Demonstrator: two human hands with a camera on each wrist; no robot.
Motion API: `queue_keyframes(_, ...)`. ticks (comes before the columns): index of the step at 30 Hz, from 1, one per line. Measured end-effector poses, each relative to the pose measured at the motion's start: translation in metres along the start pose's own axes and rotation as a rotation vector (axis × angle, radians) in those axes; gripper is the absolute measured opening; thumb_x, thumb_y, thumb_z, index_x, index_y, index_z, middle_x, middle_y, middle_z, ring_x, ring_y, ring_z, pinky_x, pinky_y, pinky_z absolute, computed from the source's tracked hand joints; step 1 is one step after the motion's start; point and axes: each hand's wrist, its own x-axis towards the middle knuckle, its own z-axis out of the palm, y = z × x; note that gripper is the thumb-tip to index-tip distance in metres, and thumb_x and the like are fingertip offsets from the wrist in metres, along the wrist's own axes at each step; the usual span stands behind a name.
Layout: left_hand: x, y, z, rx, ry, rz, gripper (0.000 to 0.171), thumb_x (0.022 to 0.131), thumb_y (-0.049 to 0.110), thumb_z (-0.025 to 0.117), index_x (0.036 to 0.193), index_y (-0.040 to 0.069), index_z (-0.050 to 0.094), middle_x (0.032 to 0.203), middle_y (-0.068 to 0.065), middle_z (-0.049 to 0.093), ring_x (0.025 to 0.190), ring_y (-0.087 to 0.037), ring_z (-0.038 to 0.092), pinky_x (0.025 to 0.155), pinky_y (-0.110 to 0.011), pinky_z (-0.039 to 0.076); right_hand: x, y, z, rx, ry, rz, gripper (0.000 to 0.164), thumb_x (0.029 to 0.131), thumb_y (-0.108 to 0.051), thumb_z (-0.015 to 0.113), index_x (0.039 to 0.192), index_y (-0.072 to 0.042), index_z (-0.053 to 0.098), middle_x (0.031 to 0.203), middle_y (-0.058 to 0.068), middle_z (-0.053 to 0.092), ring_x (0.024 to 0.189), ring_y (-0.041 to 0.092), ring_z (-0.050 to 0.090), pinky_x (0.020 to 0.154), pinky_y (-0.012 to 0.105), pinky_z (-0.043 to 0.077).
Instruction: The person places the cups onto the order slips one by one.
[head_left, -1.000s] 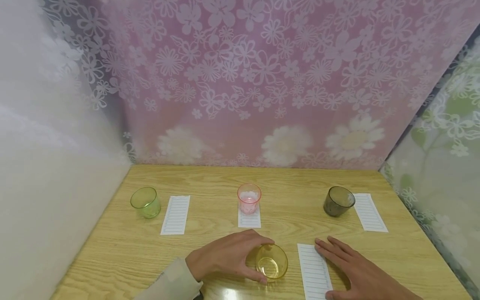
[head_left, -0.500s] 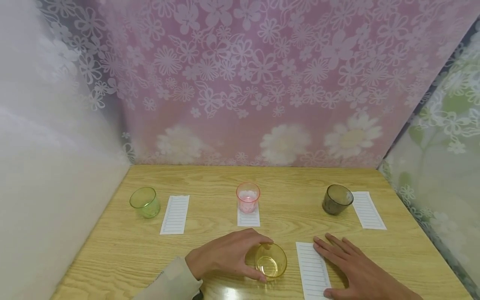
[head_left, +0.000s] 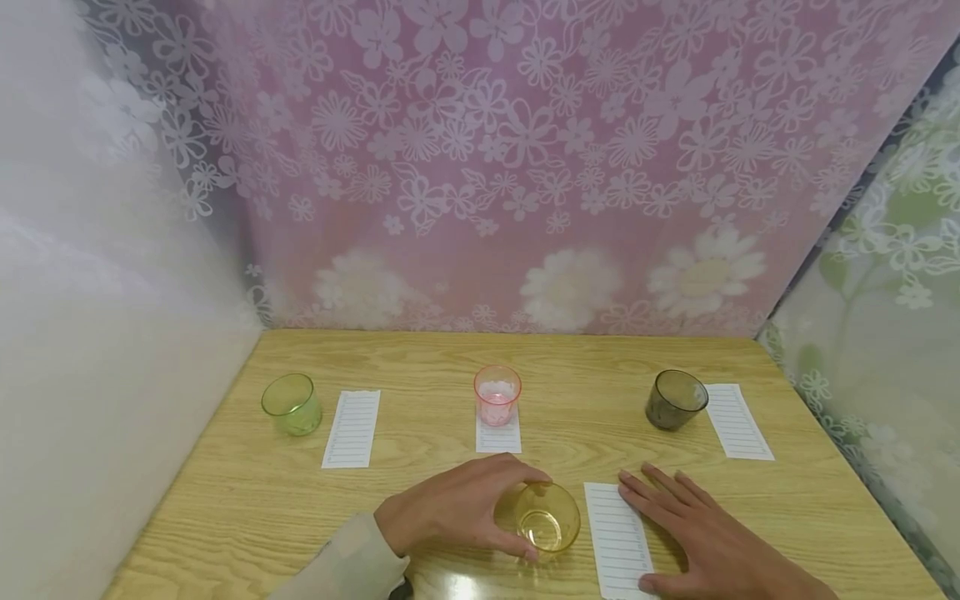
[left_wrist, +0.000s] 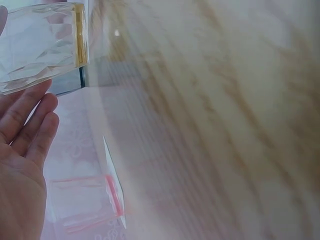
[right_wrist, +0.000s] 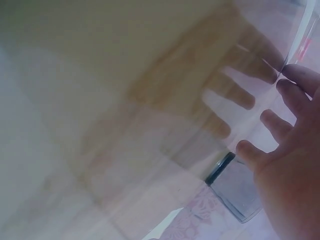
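In the head view a yellow glass [head_left: 548,518] stands near the front middle of the wooden table. My left hand [head_left: 468,504] holds it from the left, thumb in front and index finger behind; the left wrist view shows the faceted glass [left_wrist: 42,45] above the other fingers. Just right of the glass lies a lined paper strip [head_left: 617,537]. My right hand [head_left: 701,533] touches the strip's right edge with fingertips and thumb, its fingers spread. In the right wrist view that hand [right_wrist: 292,150] is seen from the side, mirrored in the glossy tabletop.
Farther back stand a green glass [head_left: 292,406] beside a paper strip [head_left: 352,429], a pink glass [head_left: 497,396] on another strip [head_left: 498,440], and a grey glass [head_left: 676,400] next to a strip [head_left: 741,422]. Flowered curtains [head_left: 480,167] enclose the table [head_left: 420,354].
My right hand and the paper strip under it have slid a little left. The yellow glass, still held by my left hand, has shifted slightly right, so the gap between them is narrower.
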Motion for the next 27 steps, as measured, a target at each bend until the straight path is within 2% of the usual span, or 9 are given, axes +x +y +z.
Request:
queue_keyframes(9,0.007,0.005,-0.004,0.015,0.001,0.055,0.080,0.089,0.064,0.085,0.153,0.023,0.059,0.144,0.010,0.068,0.132,-0.001,0.061,0.115,-0.026,0.051,0.008,-0.004,0.001,-0.020,0.001,-0.013,0.104,0.084,-0.066,0.086,0.165,-0.013,0.049,0.170,0.006,0.049,0.168,-0.003,-0.004,0.132,0.016,-0.011)
queue_keyframes(14,0.010,0.004,-0.004,0.007,-0.003,0.039,0.079,0.089,0.067,0.083,0.153,0.026,0.059,0.143,0.013,0.068,0.131,0.001,0.061,0.115,-0.026,0.051,0.013,-0.008,-0.001,-0.035,0.001,-0.011,0.102,0.086,-0.068,0.084,0.165,-0.014,0.050,0.169,0.005,0.051,0.169,0.000,0.003,0.133,0.017,-0.009)
queue_keyframes(23,0.018,0.005,-0.006,0.008,-0.015,0.024,0.081,0.089,0.070,0.081,0.154,0.029,0.058,0.142,0.015,0.066,0.129,0.004,0.060,0.113,-0.023,0.051,0.024,-0.015,-0.002,-0.036,0.011,-0.041,0.101,0.088,-0.070,0.081,0.164,-0.012,0.050,0.170,0.005,0.050,0.170,0.002,0.001,0.132,0.018,-0.012)
queue_keyframes(27,0.022,0.006,-0.006,0.009,-0.020,0.032,0.081,0.089,0.070,0.081,0.155,0.028,0.057,0.143,0.015,0.066,0.129,0.003,0.060,0.112,-0.022,0.051,0.028,-0.015,0.002,-0.049,0.012,-0.043,0.102,0.087,-0.072,0.080,0.166,-0.015,0.048,0.169,0.005,0.051,0.170,0.003,0.004,0.132,0.018,-0.012)
